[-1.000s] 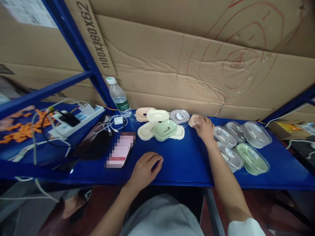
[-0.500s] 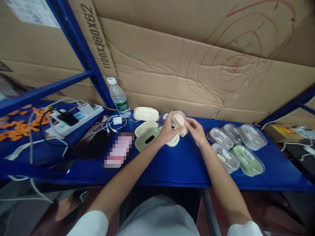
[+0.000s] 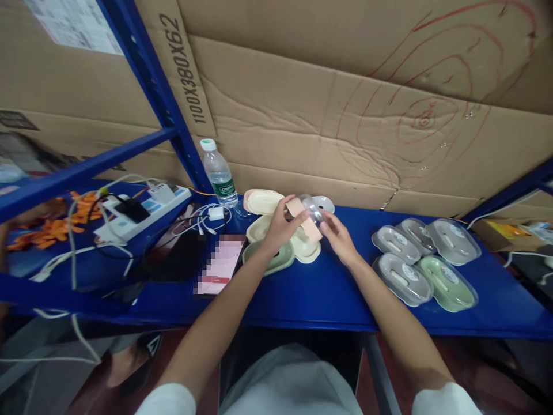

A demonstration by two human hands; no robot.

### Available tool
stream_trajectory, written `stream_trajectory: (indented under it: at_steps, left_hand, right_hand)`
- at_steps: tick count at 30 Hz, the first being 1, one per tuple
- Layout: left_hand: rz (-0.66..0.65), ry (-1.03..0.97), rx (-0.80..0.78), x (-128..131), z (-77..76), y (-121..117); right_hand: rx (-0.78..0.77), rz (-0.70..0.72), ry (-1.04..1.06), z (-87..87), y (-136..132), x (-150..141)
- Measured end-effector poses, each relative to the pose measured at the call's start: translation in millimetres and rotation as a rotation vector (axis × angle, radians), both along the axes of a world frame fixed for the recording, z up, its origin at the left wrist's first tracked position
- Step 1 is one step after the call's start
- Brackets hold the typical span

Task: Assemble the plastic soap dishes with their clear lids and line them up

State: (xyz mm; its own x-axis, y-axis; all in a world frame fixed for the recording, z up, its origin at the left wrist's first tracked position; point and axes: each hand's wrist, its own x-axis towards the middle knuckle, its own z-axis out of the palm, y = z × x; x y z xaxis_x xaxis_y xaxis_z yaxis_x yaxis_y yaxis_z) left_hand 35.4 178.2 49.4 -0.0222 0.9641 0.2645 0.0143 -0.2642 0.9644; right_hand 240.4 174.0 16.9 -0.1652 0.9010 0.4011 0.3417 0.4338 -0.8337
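Note:
My left hand [image 3: 280, 229] is closed on a peach plastic box [image 3: 306, 221], tilted up in front of me. A clear plastic lid [image 3: 311, 206] is against the box's far right side, and my right hand [image 3: 337, 235] is closed on it. Whether the lid is fastened I cannot tell. Below the hands lies a cream box [image 3: 309, 252]. A green tray [image 3: 283, 259] with a dark slot lies partly behind my left forearm. Further left are more cream pieces [image 3: 264, 202], and a light grey piece [image 3: 325, 203] sits behind the lid.
Several lidded grey boxes [image 3: 401, 279] and a green one [image 3: 447, 282] stand at right on the blue table [image 3: 328, 300]. To the left are a water bottle [image 3: 221, 176], a phone [image 3: 220, 265], white cables and a power strip [image 3: 142, 216]. Cardboard [image 3: 294, 115] stands behind.
The peach box has been turned and its flat side now shows, with the clear lid visible beside it. My left hand moved slightly toward me, uncovering the light grey piece. The view shifted.

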Motion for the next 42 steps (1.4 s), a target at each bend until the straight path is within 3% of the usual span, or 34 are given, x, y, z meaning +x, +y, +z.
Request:
stream_trajectory:
  at_steps: [7,9,11,14,18,23,28,31,33,35,37,40,42]
  left_hand:
    - [0.127,-0.017,-0.051,-8,-6.8,10]
    - [0.112,-0.022,-0.041,-7,-8.4,11]
    - [0.064,-0.031,0.005,-5,-8.4,9]
    - [-0.004,-0.012,0.06,-4,-6.3,6]
    - [0.018,0.041,0.067,-10,-4.0,8]
    - [0.111,0.017,0.155,-26,-6.6,25]
    - [0.305,0.424,0.178,-48,-8.1,34]
    - [0.335,0.632,0.211,-54,-2.0,19]
    - [0.329,0.711,0.293,-59,3.3,-1]
    - [0.325,0.771,0.381,-69,5.7,-25]
    - [0.353,0.814,0.415,-86,1.7,-49]
    - [0.397,0.9,0.362,-121,-17.1,-79]
    - [0.408,0.975,0.309,-145,-33.8,-94]
  right_hand:
    - [0.201,-0.301,-0.425,-3.4,5,19]
    - [0.233,-0.216,-0.462,-1.1,0,15]
    - [0.265,-0.042,-0.429,1.5,-6,8]
    - [0.172,0.134,-0.248,2.6,-11,-4]
    - [0.057,0.052,-0.171,1.5,-5,-2]
    - [0.179,-0.125,-0.262,6.8,1,15]
    - [0.283,-0.153,-0.486,7.6,3,24]
    - [0.377,-0.297,-0.667,9.1,2,28]
    - [0.437,-0.317,-0.706,14.4,-5,24]
    - [0.482,-0.165,-0.735,21.1,-19,11]
    - [0.519,0.086,-0.787,24.6,-40,-10]
    - [0.562,0.391,-0.861,18.5,-67,-40]
    - [0.578,0.462,-0.887,10.8,-74,-50]
